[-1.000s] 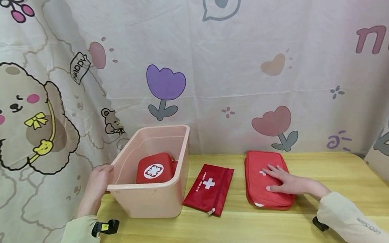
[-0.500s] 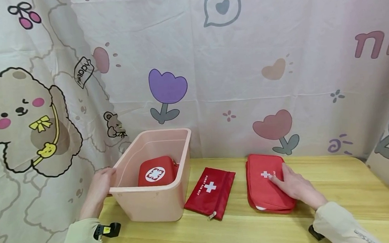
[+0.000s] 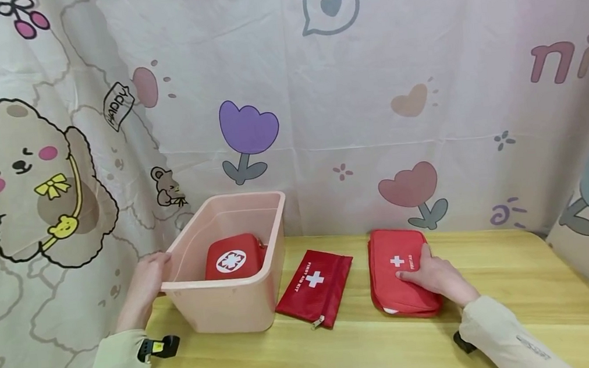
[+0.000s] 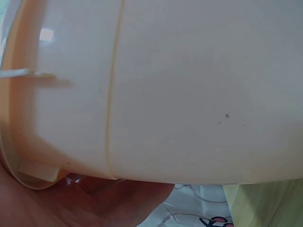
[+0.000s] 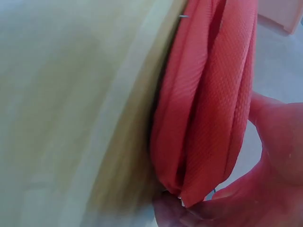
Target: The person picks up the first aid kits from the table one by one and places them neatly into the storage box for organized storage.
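My left hand (image 3: 146, 281) grips the rim of a pink plastic bin (image 3: 221, 307) at its near left corner. In the left wrist view the bin's smooth wall (image 4: 189, 94) fills most of the picture. Inside the bin sits a red first aid case (image 3: 244, 247) with a white round emblem. My right hand (image 3: 436, 274) holds the right edge of a flat red first aid bag (image 3: 387, 281), thumb on top and fingers round its side. In the right wrist view the bag's zipped side (image 5: 213, 109) shows, with fingertips tucked in at its lower end.
Between bin and bag a dark red first aid pouch (image 3: 304, 300) lies flat on the wooden table (image 3: 372, 352), its zip pull towards me. A printed curtain (image 3: 320, 117) hangs behind the table and along the left side.
My right hand has slid from lying spread over the bag's top to its right edge and now grips it there. The left hand stays on the bin's rim.
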A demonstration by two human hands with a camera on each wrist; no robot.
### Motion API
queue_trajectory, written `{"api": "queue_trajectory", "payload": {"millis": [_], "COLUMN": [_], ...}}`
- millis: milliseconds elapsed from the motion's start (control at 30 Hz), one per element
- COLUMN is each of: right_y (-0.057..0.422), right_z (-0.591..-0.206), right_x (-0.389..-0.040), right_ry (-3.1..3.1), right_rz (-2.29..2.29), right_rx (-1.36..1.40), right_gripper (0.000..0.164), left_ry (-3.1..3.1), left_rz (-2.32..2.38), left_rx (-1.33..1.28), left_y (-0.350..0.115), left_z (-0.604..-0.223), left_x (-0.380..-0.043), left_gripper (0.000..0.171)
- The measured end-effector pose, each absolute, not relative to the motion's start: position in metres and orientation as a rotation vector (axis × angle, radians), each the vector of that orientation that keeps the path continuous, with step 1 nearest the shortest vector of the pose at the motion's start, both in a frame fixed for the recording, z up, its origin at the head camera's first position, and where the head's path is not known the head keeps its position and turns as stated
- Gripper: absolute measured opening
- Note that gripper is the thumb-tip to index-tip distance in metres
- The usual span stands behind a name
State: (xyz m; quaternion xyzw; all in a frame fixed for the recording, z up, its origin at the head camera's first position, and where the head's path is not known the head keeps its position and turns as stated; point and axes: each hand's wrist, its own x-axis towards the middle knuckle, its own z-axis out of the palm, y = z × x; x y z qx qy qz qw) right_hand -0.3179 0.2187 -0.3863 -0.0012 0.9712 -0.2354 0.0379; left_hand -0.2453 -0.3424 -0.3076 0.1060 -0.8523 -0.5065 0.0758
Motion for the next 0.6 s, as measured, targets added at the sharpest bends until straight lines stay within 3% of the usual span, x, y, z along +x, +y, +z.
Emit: {"api": "queue_trajectory", "payload": {"millis": [333,600], "right_y": [0.231,0.236], "right_z": [-0.389,-0.394], "right_x": [-0.332,-0.328], "right_ry": [2.800,2.541], "right_rz": [-1.166,-1.556], "right_rx": [0.058,0.076], "right_gripper": [0.095,0.057], "left_ry": [-2.558,-2.561], "left_rz": [-1.531,-1.544], "left_rx": [0.323,0.319], "left_y": [-0.341,-0.342], "left_z": [-0.307,-0.307], "left_x": [-0.246,-0.245], "left_gripper": [0.060,0.061]}}
